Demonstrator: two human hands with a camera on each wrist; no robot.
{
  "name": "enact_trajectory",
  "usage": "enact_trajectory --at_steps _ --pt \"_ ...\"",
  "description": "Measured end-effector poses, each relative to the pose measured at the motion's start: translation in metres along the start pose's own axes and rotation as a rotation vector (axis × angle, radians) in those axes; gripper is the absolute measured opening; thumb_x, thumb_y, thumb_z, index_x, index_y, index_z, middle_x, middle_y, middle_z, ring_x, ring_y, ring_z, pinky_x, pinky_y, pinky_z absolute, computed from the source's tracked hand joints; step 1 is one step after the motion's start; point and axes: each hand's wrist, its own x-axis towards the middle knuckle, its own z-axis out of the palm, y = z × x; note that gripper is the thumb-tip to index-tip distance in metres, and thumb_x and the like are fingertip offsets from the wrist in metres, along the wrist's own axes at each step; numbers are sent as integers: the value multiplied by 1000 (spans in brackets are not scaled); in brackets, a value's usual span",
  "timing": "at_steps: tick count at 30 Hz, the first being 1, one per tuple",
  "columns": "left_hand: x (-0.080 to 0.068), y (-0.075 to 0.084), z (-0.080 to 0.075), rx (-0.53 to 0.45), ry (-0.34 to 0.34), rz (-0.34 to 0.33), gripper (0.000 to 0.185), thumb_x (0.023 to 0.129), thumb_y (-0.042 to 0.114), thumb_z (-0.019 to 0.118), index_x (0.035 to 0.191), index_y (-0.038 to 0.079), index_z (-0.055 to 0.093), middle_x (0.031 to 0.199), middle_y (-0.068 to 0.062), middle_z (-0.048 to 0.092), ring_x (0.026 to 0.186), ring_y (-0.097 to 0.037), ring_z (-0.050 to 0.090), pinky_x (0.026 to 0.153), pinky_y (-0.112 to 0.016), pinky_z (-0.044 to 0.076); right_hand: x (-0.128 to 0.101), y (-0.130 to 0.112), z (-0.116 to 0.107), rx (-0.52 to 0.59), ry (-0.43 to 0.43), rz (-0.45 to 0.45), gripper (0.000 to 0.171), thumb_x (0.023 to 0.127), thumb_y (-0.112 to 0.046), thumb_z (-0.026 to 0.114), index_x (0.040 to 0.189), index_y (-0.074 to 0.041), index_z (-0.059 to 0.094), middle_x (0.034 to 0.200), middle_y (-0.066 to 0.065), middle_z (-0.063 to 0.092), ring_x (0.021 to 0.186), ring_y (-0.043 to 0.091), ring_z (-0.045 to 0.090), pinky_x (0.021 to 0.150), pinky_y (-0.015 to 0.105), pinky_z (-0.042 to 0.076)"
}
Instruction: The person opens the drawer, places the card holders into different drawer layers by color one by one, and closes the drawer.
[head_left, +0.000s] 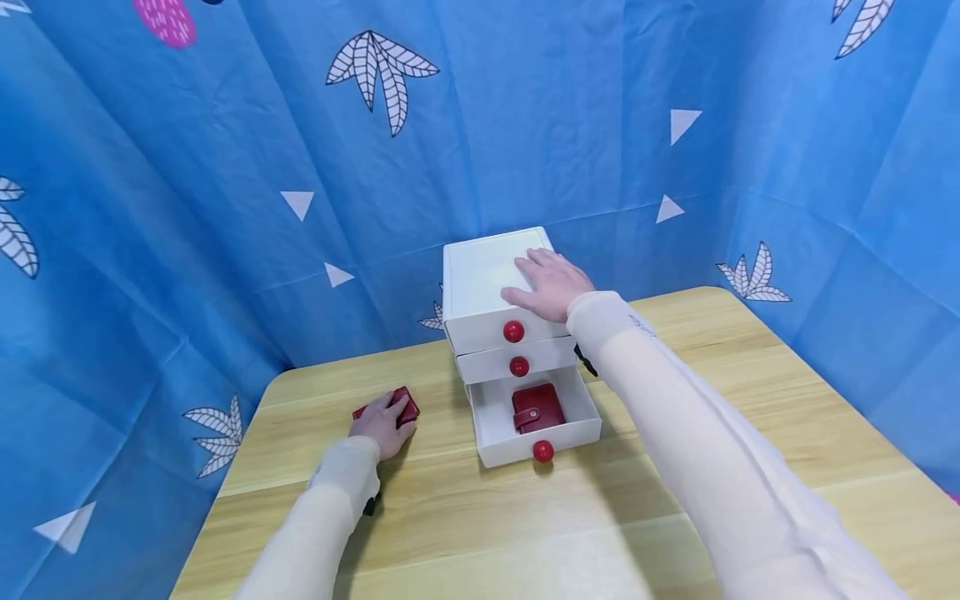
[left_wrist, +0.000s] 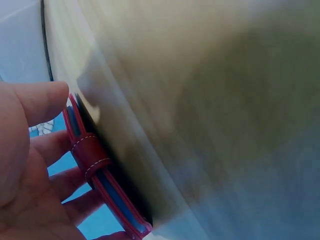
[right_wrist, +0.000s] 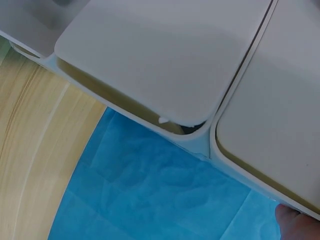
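My left hand (head_left: 381, 429) rests over a dark red wallet (head_left: 410, 407) on the tabletop, its fingers lying across the cover. In the left wrist view the edge of the wallet (left_wrist: 117, 200) and its stitched snap strap (left_wrist: 90, 154) face the palm; the thumb is by one corner. My right hand (head_left: 551, 285) lies spread on the top of a white drawer unit (head_left: 480, 271) with red knobs. The bottom drawer (head_left: 495, 412) is pulled out, holding a second dark red wallet (head_left: 543, 407) with a snap strap. The two upper drawers look pushed in.
The unit stands at the back of a light wooden table (head_left: 435, 517). A blue patterned curtain (head_left: 525, 108) hangs behind and at both sides. In the right wrist view the unit's white side (right_wrist: 155, 60) fills the upper part.
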Motion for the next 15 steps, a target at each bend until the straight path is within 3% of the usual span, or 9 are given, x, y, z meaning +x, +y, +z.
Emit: enact_trajectory --at_steps 15 --pt "-28 12 15 11 68 126 59 92 36 63 143 10 48 147 -21 39 134 -40 35 101 -59 37 0 -2 -1 5 -2 5 80 92 -66 36 153 -15 27 159 11 19 146 28 12 117 45 13"
